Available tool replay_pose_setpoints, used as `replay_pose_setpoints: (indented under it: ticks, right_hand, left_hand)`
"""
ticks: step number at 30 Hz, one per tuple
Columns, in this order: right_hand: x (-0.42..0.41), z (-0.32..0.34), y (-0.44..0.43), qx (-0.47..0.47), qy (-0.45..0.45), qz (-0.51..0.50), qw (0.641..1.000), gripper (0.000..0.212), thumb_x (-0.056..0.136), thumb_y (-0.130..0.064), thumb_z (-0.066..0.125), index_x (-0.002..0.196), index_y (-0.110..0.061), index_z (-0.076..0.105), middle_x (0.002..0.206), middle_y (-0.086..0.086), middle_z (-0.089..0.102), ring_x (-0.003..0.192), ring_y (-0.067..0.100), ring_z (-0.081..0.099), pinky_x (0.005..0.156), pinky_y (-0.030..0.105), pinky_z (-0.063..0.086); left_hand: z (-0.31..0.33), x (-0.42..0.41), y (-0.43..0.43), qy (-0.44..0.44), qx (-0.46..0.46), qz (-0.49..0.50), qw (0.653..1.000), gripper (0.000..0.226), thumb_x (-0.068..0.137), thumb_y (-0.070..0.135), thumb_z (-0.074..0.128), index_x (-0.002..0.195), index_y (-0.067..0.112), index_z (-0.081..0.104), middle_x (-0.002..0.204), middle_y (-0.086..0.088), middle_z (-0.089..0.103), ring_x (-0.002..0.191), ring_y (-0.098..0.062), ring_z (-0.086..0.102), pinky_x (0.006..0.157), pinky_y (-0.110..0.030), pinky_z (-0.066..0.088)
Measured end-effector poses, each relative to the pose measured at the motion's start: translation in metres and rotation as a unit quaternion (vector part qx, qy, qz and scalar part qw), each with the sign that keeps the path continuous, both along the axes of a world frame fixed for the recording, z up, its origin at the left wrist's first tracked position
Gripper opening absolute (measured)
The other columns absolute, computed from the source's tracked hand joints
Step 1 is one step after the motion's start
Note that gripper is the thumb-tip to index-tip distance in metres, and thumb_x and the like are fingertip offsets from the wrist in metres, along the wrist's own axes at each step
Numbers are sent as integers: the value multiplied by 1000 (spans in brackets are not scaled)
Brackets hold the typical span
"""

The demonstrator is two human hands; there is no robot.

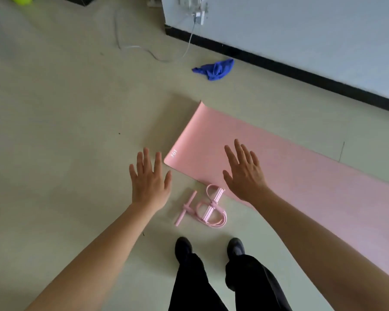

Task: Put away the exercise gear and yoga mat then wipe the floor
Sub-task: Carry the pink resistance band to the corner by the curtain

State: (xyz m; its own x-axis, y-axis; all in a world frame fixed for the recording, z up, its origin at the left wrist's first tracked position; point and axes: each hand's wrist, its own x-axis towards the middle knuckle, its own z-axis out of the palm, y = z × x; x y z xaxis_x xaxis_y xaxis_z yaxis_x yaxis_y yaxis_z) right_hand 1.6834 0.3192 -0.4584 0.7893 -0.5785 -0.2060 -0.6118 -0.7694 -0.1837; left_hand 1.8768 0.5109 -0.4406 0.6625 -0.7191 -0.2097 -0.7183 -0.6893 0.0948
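Both hands were open and empty, and the pink resistance band (202,208) lay on the floor low in the frame's centre between them, its bars running lower left to upper right, touching the unrolled yoga mat's (279,158) edge, slightly nearer the right hand (245,173) than the left hand (149,180).

The yoga mat (267,158) is a plain soft pink with a small white mark printed at one corner, and the resistance band (208,208) lying by its edge is the same pale pink, with lighter bars. A crumpled cloth (215,69) near the wall is bright royal blue against the pale greenish-beige floor (65,120). The wall (301,30) is light grey-white above a black baseboard (279,66), and the person's trousers (252,281) and shoes (183,246) are black.
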Motion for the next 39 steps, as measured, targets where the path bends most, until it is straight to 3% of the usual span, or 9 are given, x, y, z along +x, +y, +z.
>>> replay_pose_setpoints:
  ticks: [5,13,20,23,25,27,30,34,39]
  right_hand:
    - [-23,-168,27,89,57,-46,993,69,102,-40,47,159,-14,20,167,18,8,152,37,17,121,49,18]
    - [-68,-459,73,187,148,-74,968,72,103,-39,44,161,-17,7,168,14,-4,154,32,6,123,46,14]
    - [-74,-628,94,224,170,-128,951,81,99,-24,53,161,-17,1,168,13,-4,154,32,6,121,47,20]
    - [-69,-676,98,202,127,-174,955,87,95,-9,55,161,-19,-2,167,13,10,151,32,17,119,46,26]
    - [-69,-696,101,157,88,-196,964,85,95,-4,53,161,-19,2,159,9,31,143,30,33,115,44,33]
    - [-72,-704,104,116,53,-209,970,81,94,2,49,161,-22,10,146,6,47,131,29,44,106,43,40]
    - [-77,-690,104,115,27,-221,968,82,94,7,47,161,-27,15,140,2,53,125,27,48,92,41,46]
    - [-83,-630,102,155,-18,-217,964,77,94,7,48,159,-25,20,133,4,56,122,27,50,82,42,48]
    - [-87,-508,87,178,-76,-127,973,81,86,13,54,157,-16,28,124,9,58,112,30,52,70,38,50]
  left_hand:
    - [-178,-29,8,76,54,-38,995,66,98,42,42,153,8,26,161,-23,13,147,-41,18,114,-59,24]
    - [-475,-87,40,165,136,-60,975,70,96,32,51,154,9,19,162,-23,5,148,-41,11,117,-56,23]
    - [-662,-91,63,119,217,-135,959,76,86,20,63,151,11,24,161,-26,3,148,-45,7,114,-60,21]
    - [-710,-93,65,92,214,-107,967,79,79,13,71,147,21,32,161,-24,4,146,-49,6,110,-64,24]
    - [-727,-96,62,93,193,-62,975,72,81,13,73,142,29,38,163,-20,3,147,-49,7,106,-61,31]
    - [-733,-97,58,91,161,-25,982,51,87,17,69,132,29,48,162,-17,9,145,-46,15,98,-54,41]
    - [-715,-96,57,84,147,-5,985,36,89,23,66,122,29,52,159,-16,18,138,-42,28,89,-51,47]
    - [-649,-97,57,63,141,5,988,36,88,28,69,119,28,53,154,-17,25,130,-41,35,84,-51,49]
    - [-520,-79,36,44,80,20,996,35,85,31,72,116,29,56,147,-16,32,119,-41,40,81,-50,51]
